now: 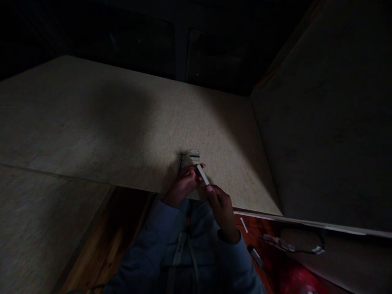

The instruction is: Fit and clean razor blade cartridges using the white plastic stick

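Both hands meet over the near edge of a pale speckled board (pixel 128 122). A thin white strip (pixel 202 174) runs between them. My left hand (pixel 183 185) pinches its upper end and my right hand (pixel 221 206) pinches its lower end. Just beyond the fingers, a small pale component with a dark band (pixel 194 155) lies on the board. A thin dark pin-like piece (pixel 181 160) lies to its left. My blue sleeves fill the bottom middle of the view.
A second large panel (pixel 330 122) stands at the right. On the red-brown floor at lower right lie a small white strip (pixel 243 225), a dark marker-like item (pixel 255 256) and a cable with white connectors (pixel 290 246). The far background is dark.
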`<state>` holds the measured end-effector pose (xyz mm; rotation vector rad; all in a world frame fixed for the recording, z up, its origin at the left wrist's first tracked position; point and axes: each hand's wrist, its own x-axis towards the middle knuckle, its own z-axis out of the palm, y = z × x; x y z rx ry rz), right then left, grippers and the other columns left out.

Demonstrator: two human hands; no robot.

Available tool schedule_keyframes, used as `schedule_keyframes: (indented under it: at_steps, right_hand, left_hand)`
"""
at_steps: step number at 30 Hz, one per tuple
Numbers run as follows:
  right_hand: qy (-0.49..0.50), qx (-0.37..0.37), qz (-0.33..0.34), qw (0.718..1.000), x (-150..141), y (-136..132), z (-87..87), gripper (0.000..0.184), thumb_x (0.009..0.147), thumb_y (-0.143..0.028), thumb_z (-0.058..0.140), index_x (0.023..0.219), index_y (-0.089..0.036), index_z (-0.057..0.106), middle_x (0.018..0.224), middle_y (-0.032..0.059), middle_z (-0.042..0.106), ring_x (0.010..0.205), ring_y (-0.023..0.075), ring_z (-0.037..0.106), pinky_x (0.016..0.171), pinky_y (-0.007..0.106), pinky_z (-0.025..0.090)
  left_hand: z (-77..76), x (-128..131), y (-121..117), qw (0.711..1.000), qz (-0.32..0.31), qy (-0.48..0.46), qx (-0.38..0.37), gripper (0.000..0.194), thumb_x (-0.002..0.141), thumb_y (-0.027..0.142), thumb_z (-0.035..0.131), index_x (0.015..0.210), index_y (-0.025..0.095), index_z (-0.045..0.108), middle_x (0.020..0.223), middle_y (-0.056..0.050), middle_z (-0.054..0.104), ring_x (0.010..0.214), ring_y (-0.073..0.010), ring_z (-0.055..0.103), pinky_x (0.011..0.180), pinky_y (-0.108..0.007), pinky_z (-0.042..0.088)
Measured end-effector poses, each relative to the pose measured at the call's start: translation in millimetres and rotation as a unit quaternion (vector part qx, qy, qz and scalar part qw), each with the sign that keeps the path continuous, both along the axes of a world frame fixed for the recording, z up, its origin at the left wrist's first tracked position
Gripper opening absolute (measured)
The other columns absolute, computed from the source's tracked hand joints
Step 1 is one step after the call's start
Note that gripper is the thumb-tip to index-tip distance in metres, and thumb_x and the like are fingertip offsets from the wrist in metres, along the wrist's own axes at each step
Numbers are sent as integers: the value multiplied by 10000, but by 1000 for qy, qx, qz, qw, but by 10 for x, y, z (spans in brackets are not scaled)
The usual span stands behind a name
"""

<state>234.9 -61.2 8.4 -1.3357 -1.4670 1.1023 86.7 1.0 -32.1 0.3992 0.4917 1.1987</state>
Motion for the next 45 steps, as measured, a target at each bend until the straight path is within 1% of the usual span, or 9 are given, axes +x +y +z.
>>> schedule_keyframes:
  at_steps: [5,8,12,15,19,23,30,37,45]
  right_hand:
    - [15,2,-17,1000,12,-11,-24,495,1048,-547,481,837,-134,656,660,16,521,603,140,476,551,229,338]
    - [23,1,20,1000,2,-29,-23,472,1058,-524,480,874,-132,670,673,15,537,608,135,476,553,229,328]
    - [16,-9,43,999,-12,-31,-29,483,1068,-524,460,861,-132,650,655,8,516,590,129,455,533,233,297]
    - [-1,-6,21,1000,2,-19,-57,505,1065,-547,443,869,-130,653,654,11,517,596,136,467,540,234,309]
    - [-38,4,-24,999,34,-1,-97,552,1051,-588,423,821,-134,638,648,19,524,592,145,484,539,234,326]
    - [-63,10,-44,997,42,3,-95,586,1050,-614,406,788,-140,633,649,26,525,580,148,470,527,238,321]
    - [-105,34,-57,992,7,-6,-73,572,1065,-595,386,977,-133,712,651,43,577,604,180,548,532,249,342]
    - [-92,31,-24,995,-52,-13,-67,520,1082,-540,384,827,-153,619,610,13,530,521,138,481,502,241,284]
    - [-62,15,10,998,-58,-41,-17,500,1065,-533,436,847,-143,659,635,16,546,568,145,498,524,241,309]
  left_hand:
    - [-101,17,15,999,2,-24,23,321,773,326,845,1027,160,741,865,-64,608,747,-145,563,704,-271,491]
    - [-70,-4,2,1000,-2,-4,18,417,769,396,854,1080,144,736,889,-72,614,755,-146,562,693,-261,487]
    - [-8,-32,-19,1000,-7,0,15,360,790,363,835,1063,152,736,937,-67,611,759,-137,555,691,-256,484]
    - [-21,-29,-20,999,-19,-11,30,330,810,345,811,1078,165,741,925,-70,599,769,-148,553,698,-272,488]
    - [-121,-11,3,999,-15,-22,34,313,799,320,814,1064,176,732,912,-70,587,809,-157,562,740,-282,499]
    - [-170,-6,16,998,-23,-34,40,399,761,395,860,1066,174,727,932,-65,578,824,-153,566,741,-276,505]
    - [-80,-9,2,999,-20,-35,25,390,757,374,873,1064,173,742,933,-64,584,841,-152,571,752,-270,499]
    - [-30,-7,18,999,-26,-42,-1,480,739,386,881,1129,143,739,875,-59,598,783,-139,549,760,-267,492]
    - [28,-14,-4,1000,-4,-18,22,501,740,448,877,1118,143,752,860,-53,596,768,-123,535,720,-229,487]
